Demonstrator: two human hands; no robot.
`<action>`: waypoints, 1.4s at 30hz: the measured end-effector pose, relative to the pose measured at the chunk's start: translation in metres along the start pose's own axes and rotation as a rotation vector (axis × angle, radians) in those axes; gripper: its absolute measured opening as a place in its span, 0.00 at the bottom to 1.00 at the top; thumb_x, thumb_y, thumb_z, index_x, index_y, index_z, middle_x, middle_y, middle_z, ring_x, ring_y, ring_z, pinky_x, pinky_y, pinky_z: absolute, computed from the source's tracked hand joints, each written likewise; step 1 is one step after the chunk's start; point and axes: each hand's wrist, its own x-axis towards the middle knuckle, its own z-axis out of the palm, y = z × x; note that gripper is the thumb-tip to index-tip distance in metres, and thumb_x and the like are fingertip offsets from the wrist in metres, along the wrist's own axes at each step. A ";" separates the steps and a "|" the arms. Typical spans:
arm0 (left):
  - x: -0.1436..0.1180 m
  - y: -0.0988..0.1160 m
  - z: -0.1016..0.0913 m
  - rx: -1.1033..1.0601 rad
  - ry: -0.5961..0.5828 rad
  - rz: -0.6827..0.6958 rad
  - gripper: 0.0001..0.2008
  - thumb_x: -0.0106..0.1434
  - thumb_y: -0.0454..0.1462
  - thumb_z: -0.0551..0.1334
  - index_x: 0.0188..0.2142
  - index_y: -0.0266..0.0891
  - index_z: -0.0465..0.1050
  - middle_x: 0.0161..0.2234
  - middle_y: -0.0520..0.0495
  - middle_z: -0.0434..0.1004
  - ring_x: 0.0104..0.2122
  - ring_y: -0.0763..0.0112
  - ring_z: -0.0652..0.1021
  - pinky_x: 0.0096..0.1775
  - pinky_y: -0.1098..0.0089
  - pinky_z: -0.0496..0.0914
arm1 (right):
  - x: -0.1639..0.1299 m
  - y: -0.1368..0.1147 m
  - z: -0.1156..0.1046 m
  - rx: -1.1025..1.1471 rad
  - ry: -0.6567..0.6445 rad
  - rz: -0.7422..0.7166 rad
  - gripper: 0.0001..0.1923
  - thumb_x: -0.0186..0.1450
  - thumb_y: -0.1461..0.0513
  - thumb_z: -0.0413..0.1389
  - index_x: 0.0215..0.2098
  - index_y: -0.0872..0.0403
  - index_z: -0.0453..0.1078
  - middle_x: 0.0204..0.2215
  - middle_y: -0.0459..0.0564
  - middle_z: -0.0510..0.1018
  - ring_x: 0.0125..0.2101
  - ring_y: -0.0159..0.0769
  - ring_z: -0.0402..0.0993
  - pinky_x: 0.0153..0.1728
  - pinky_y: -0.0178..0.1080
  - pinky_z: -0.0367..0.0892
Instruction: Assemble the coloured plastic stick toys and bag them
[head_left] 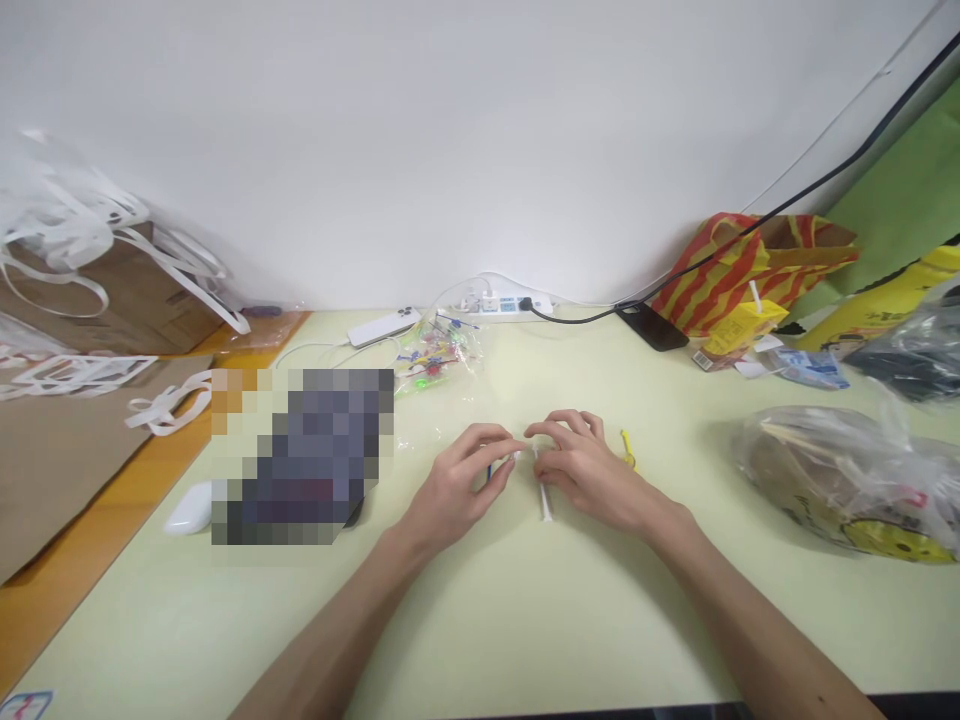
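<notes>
My left hand (466,478) is closed in a pinch, its thumb and forefinger meeting around something small and mostly hidden. A bit of blue (490,470) shows among these fingers. Close beside it, my right hand (581,465) has curled fingers around a thin white plastic stick (545,502), whose flared lower end points toward me. The fingertips of both hands come near each other. Just right of my right hand lies a small yellow plastic piece (627,450), partly covered by the hand.
Behind the hands lies a clear bag of colourful small parts (439,355), with a white phone (384,327) nearby. A power strip (510,305) runs along the wall. A pixelated dark area (315,460) is at left, a plastic-wrapped bundle (840,480) at right, a drink carton (739,330) farther back.
</notes>
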 end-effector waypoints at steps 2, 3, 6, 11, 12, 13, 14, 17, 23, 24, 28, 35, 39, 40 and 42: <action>0.001 0.001 -0.001 -0.006 0.023 -0.009 0.13 0.70 0.31 0.59 0.51 0.45 0.75 0.48 0.42 0.74 0.47 0.65 0.78 0.48 0.63 0.75 | 0.002 -0.003 0.000 0.048 0.022 -0.003 0.11 0.69 0.69 0.54 0.34 0.51 0.75 0.56 0.50 0.74 0.57 0.50 0.62 0.52 0.55 0.58; 0.001 0.001 -0.001 -0.007 0.039 -0.014 0.12 0.70 0.32 0.60 0.51 0.45 0.75 0.48 0.42 0.75 0.48 0.65 0.77 0.48 0.62 0.75 | 0.002 -0.004 0.000 0.074 0.039 -0.001 0.10 0.69 0.69 0.54 0.35 0.50 0.74 0.55 0.50 0.75 0.56 0.49 0.63 0.52 0.55 0.58; 0.001 0.000 -0.001 -0.013 0.089 -0.020 0.11 0.68 0.34 0.63 0.49 0.44 0.76 0.47 0.42 0.75 0.48 0.64 0.77 0.49 0.61 0.75 | 0.005 -0.007 -0.003 0.166 0.086 -0.002 0.11 0.71 0.70 0.51 0.38 0.50 0.72 0.50 0.49 0.79 0.51 0.44 0.68 0.51 0.51 0.61; 0.002 -0.003 -0.001 -0.058 0.117 -0.020 0.10 0.68 0.33 0.64 0.47 0.43 0.77 0.46 0.43 0.77 0.47 0.65 0.78 0.45 0.64 0.76 | 0.005 -0.010 -0.006 0.318 0.184 -0.027 0.11 0.73 0.68 0.47 0.41 0.50 0.69 0.44 0.50 0.81 0.45 0.41 0.72 0.46 0.45 0.67; 0.002 -0.003 -0.001 -0.069 0.119 -0.020 0.09 0.68 0.33 0.64 0.47 0.43 0.77 0.45 0.43 0.77 0.46 0.65 0.79 0.44 0.65 0.76 | 0.005 -0.010 -0.006 0.337 0.206 -0.020 0.10 0.74 0.67 0.47 0.42 0.50 0.69 0.43 0.50 0.81 0.44 0.40 0.72 0.45 0.44 0.67; 0.002 -0.003 0.000 -0.079 0.122 -0.019 0.09 0.68 0.32 0.64 0.47 0.43 0.77 0.45 0.43 0.77 0.45 0.66 0.79 0.43 0.66 0.76 | 0.004 -0.011 -0.006 0.353 0.223 -0.004 0.10 0.74 0.66 0.47 0.42 0.50 0.69 0.41 0.50 0.80 0.42 0.40 0.72 0.44 0.43 0.67; 0.002 -0.002 0.000 -0.088 0.126 -0.019 0.09 0.68 0.32 0.64 0.46 0.43 0.77 0.44 0.43 0.78 0.44 0.66 0.79 0.41 0.66 0.76 | 0.003 -0.011 -0.005 0.367 0.232 0.017 0.10 0.74 0.66 0.46 0.42 0.50 0.69 0.40 0.49 0.80 0.40 0.39 0.73 0.43 0.42 0.67; 0.002 -0.002 0.000 -0.119 0.139 -0.034 0.08 0.67 0.33 0.65 0.45 0.42 0.77 0.44 0.44 0.78 0.42 0.67 0.80 0.39 0.68 0.76 | 0.001 -0.010 -0.004 0.421 0.232 0.077 0.09 0.74 0.65 0.47 0.42 0.50 0.69 0.35 0.47 0.78 0.33 0.35 0.72 0.36 0.38 0.66; 0.002 -0.003 0.000 -0.227 0.115 -0.106 0.08 0.67 0.34 0.65 0.45 0.42 0.79 0.47 0.43 0.79 0.44 0.66 0.80 0.41 0.67 0.79 | 0.001 -0.010 -0.002 0.561 0.204 0.100 0.04 0.74 0.61 0.51 0.41 0.50 0.67 0.23 0.41 0.71 0.23 0.30 0.66 0.28 0.34 0.61; 0.002 -0.004 0.000 -0.244 0.112 -0.118 0.08 0.67 0.34 0.65 0.46 0.42 0.79 0.47 0.43 0.79 0.44 0.66 0.80 0.42 0.67 0.79 | 0.001 -0.011 -0.002 0.583 0.200 0.105 0.03 0.74 0.61 0.51 0.41 0.50 0.66 0.22 0.39 0.69 0.21 0.29 0.65 0.27 0.34 0.61; 0.001 -0.004 0.001 -0.286 0.110 -0.133 0.09 0.66 0.33 0.66 0.46 0.42 0.79 0.47 0.44 0.79 0.42 0.68 0.81 0.41 0.68 0.80 | 0.002 -0.013 -0.001 0.584 0.211 0.091 0.06 0.74 0.62 0.51 0.45 0.50 0.69 0.19 0.37 0.67 0.19 0.28 0.64 0.29 0.35 0.64; 0.002 -0.003 0.000 -0.224 0.121 -0.122 0.09 0.66 0.34 0.66 0.47 0.42 0.79 0.44 0.45 0.79 0.39 0.70 0.80 0.39 0.70 0.78 | 0.004 -0.015 0.003 0.595 0.277 0.003 0.06 0.72 0.64 0.54 0.42 0.51 0.74 0.31 0.46 0.78 0.26 0.30 0.74 0.31 0.34 0.69; 0.002 -0.002 0.000 -0.221 0.112 -0.152 0.11 0.65 0.35 0.68 0.47 0.41 0.79 0.42 0.46 0.81 0.36 0.71 0.81 0.40 0.70 0.78 | 0.005 -0.018 0.002 0.572 0.374 -0.066 0.07 0.71 0.66 0.54 0.41 0.51 0.75 0.38 0.51 0.78 0.34 0.33 0.75 0.34 0.36 0.71; 0.002 -0.002 0.000 -0.218 0.104 -0.161 0.11 0.64 0.36 0.68 0.47 0.41 0.79 0.41 0.46 0.82 0.36 0.71 0.81 0.40 0.70 0.78 | 0.006 -0.018 0.002 0.575 0.386 -0.068 0.08 0.71 0.67 0.54 0.40 0.51 0.75 0.39 0.51 0.77 0.35 0.33 0.74 0.34 0.36 0.71; 0.002 0.000 -0.001 -0.215 0.094 -0.177 0.10 0.64 0.36 0.69 0.46 0.41 0.79 0.39 0.48 0.83 0.35 0.71 0.81 0.40 0.70 0.78 | 0.006 -0.020 0.001 0.588 0.399 -0.066 0.08 0.71 0.68 0.54 0.39 0.51 0.74 0.39 0.51 0.76 0.34 0.33 0.74 0.34 0.36 0.71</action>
